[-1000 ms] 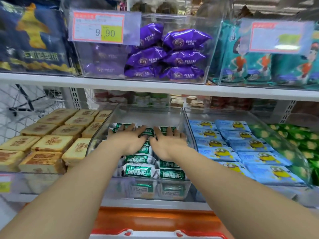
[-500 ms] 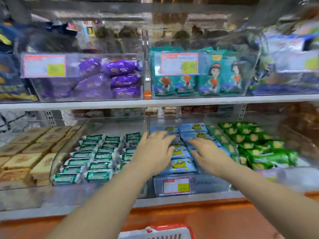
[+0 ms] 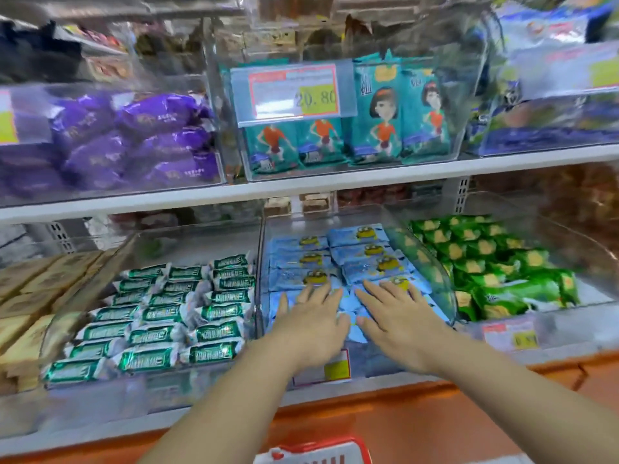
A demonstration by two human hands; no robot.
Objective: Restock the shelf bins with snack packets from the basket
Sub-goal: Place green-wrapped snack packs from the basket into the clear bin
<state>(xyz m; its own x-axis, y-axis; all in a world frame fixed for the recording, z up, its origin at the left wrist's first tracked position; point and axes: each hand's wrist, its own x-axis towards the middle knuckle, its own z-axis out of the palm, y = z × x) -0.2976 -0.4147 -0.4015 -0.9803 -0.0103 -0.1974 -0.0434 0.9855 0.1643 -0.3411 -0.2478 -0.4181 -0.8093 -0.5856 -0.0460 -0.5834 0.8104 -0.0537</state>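
Blue packets (image 3: pixel 355 256) lie in rows in the middle bin (image 3: pixel 435 272) on the lower shelf (image 3: pixel 100 430). The left hand (image 3: pixel 311 326) and right hand (image 3: pixel 398 326) rest flat on the front packets, each grip apart with fingers straight, holding nothing. Green-white packets (image 3: pixel 167 323) lie to the left and green packets (image 3: pixel 495 266) to the right. The basket (image 3: pixel 315 452) rim shows below.

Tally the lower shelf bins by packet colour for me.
Tan packets: 1 bin
Green-and-white packets: 1 bin
Blue packets: 1 bin
Green-and-yellow packets: 1 bin
Total: 4 bins; the far right is too blurred to count.
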